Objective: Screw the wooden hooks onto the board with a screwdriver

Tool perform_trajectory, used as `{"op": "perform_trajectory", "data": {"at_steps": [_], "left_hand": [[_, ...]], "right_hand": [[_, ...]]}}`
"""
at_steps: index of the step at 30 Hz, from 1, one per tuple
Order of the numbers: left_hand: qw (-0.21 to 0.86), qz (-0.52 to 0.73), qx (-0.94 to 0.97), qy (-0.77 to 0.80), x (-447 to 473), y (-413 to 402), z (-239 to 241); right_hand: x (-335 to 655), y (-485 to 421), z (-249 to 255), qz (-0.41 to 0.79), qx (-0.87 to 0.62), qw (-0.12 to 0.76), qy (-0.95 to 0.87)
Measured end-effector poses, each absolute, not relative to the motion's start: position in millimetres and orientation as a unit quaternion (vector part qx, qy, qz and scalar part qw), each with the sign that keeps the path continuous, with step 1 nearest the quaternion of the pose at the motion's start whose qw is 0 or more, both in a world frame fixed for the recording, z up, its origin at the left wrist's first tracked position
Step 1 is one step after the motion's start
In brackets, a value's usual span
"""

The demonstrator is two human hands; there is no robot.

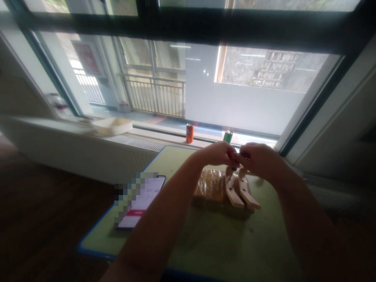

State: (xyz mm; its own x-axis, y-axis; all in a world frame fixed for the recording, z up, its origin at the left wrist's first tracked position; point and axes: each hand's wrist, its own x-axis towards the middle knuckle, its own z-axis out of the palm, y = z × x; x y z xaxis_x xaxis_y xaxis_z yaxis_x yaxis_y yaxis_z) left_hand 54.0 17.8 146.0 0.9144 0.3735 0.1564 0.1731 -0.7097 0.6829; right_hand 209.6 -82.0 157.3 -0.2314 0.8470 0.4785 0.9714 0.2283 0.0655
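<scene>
Head: both hands [219, 152] [258, 157] tight round screwdriver [234, 170]

I face a wide window [202, 84] in a dark frame [188, 26], bright daylight coming through. Beyond the glass I see a railing [155, 96]. My green, blue-edged tabletop [217, 243] stands near the pale sill [173, 139]; leftward lie a white radiator [73, 150] and dark floor [44, 211].
</scene>
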Motion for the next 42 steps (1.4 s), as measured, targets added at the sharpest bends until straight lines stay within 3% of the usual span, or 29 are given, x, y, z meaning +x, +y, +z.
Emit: {"op": "perform_trajectory", "data": {"at_steps": [6,10,15,22,28,36,42], "left_hand": [[0.345,0.133,0.919,0.137,56,26,137],[0.373,0.099,0.915,0.123,57,23,136],[0.342,0.171,0.913,0.139,59,16,141],[0.371,0.167,0.906,0.116,57,26,135],[0.415,0.173,0.884,0.127,52,25,137],[0.371,0.196,0.897,0.141,52,20,140],[0.437,0.158,0.878,0.114,54,24,134]], "right_hand": [[212,-90,166,-0.097,-0.564,0.222,-0.79],[213,-91,166,-0.135,-0.607,0.191,-0.76],[210,-82,158,-0.199,-0.635,0.17,-0.727],[208,-90,165,-0.087,-0.566,0.219,-0.79],[206,-88,161,-0.15,-0.594,0.207,-0.763],[201,-85,155,-0.169,-0.634,0.174,-0.734],[201,-93,162,-0.127,-0.618,0.206,-0.748]]}}
